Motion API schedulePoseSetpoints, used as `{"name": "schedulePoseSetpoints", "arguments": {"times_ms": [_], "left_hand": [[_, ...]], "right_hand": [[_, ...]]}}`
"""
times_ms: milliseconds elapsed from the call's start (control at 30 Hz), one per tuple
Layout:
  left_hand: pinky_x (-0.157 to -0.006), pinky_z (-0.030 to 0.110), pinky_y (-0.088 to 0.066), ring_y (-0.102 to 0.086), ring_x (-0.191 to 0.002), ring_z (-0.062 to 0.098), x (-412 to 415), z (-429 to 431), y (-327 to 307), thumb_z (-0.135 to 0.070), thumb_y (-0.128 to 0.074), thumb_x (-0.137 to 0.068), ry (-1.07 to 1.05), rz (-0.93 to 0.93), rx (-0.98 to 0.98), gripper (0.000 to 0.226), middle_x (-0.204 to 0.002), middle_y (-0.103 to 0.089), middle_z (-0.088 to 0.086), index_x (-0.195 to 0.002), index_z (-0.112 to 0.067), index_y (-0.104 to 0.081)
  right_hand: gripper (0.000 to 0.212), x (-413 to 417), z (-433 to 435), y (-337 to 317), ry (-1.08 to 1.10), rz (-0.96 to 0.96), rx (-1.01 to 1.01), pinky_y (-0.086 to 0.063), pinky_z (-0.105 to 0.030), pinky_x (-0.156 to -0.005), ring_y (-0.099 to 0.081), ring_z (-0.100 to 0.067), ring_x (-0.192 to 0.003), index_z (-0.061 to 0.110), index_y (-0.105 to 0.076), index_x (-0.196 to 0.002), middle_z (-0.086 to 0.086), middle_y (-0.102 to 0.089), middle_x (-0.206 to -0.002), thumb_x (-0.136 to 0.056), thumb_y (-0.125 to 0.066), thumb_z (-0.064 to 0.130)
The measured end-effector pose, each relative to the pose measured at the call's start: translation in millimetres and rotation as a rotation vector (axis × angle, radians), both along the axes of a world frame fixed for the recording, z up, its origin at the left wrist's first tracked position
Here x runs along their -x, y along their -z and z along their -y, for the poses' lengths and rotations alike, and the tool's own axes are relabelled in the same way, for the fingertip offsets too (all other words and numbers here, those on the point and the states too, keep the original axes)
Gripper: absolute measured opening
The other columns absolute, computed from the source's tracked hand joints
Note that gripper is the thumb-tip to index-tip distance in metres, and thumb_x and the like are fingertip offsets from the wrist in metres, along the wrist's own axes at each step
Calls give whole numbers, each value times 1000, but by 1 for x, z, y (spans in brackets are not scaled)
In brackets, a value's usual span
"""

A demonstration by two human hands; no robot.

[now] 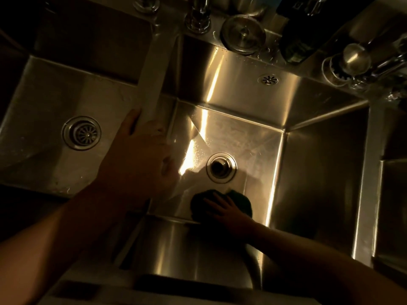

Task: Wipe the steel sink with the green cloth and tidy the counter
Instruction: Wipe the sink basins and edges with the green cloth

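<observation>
I look straight down into a deep steel sink (248, 128) with a round drain (221, 167) in its floor. The green cloth (241, 202), dark in this dim light, lies bunched on the sink floor near the front wall. My right hand (224, 210) presses flat on the cloth with fingers spread. My left hand (141, 159) rests on the divider ridge (152, 80) between the two basins, its thumb over the ridge's left side and its fingers down on the right basin's side.
A second basin (44, 102) with its own strainer drain (82, 133) lies to the left. Along the back ledge stand the tap base (198, 20), a round steel stopper (243, 35), a dark bottle (297, 40) and a dispenser knob (354, 58). An overflow grille (268, 79) sits in the back wall.
</observation>
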State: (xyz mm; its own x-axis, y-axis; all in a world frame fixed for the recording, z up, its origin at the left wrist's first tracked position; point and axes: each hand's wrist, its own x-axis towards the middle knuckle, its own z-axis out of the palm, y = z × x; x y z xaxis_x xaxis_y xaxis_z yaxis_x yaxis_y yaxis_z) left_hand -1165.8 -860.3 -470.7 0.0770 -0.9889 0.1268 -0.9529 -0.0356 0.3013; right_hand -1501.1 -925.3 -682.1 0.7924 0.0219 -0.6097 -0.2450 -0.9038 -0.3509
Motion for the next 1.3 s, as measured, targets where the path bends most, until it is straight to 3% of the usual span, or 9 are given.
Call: {"name": "schedulePoseSetpoints", "arguments": {"times_ms": [300,433,600,700,833,967,1167,1233,1300], "left_hand": [[-125,56,-16,-64,-111,25,-1,-3,3,-34,-61,-85,-21,67,-37,26,-74,-65,-3,-64,-19,-64],[-123,60,-21,-64,-109,26,0,-1,1,-32,-64,-83,-20,66,-48,24,-72,-66,-2,-64,-18,-66],[-123,61,-18,-63,-114,27,0,-1,-3,-36,-61,-85,-13,70,-122,25,-75,-70,-4,-67,-20,-71],[-123,61,-17,-63,-117,26,-1,-1,-5,-39,-60,-87,-14,95,-162,26,-81,-72,-4,-71,-22,-73],[-123,62,-18,-65,-115,27,-1,0,-8,-37,-61,-85,-14,84,-151,25,-82,-72,-1,-70,-19,-71],[-122,62,-20,-66,-113,28,-1,0,-6,-34,-63,-84,-11,52,-86,24,-78,-69,0,-66,-18,-69],[-122,61,-21,-66,-108,28,0,2,-3,-39,-57,-87,-35,42,-44,32,-77,-67,1,-66,-18,-67],[-123,60,-19,-67,-109,28,0,2,-4,-40,-56,-88,-35,24,-37,33,-77,-67,-2,-66,-18,-66],[-123,60,-19,-67,-110,28,0,1,-5,-41,-56,-89,-35,17,-43,34,-78,-68,-3,-66,-19,-67]], "right_hand": [[66,-126,-35,24,0,236,-76,-2,-55,-124,6,-37,-155,23,-27,-159,-5,-6,-169,-103,-43,53],[49,-150,-5,29,28,392,-165,-19,-55,-119,-15,-40,-153,9,-49,-148,-14,-30,-162,-103,-51,30],[46,-171,66,21,291,545,36,-22,-56,-119,-30,-39,-148,4,-54,-143,-20,-42,-155,-101,-53,24],[52,-165,103,10,725,627,-118,-24,-60,-120,-33,-43,-145,1,-39,-151,-28,-32,-158,-105,-34,25],[80,-129,150,5,748,307,115,-10,-42,-127,-7,-29,-156,19,-37,-155,-4,-15,-168,-83,-57,-7],[90,-60,164,-4,930,257,170,-12,-39,-127,-12,-29,-156,21,-39,-155,-4,-17,-168,-73,-57,-13],[69,19,143,-22,1020,-78,109,-7,-34,-126,-6,-29,-156,17,-24,-158,-8,-7,-169,-99,-56,4],[62,23,117,-38,874,-60,29,-23,-36,-123,-31,-28,-150,15,-40,-152,-15,-34,-160,-97,-64,29],[51,29,90,-46,830,102,47,-37,-45,-117,-49,-35,-138,17,-64,-132,-14,-57,-143,-85,-77,31]]}}
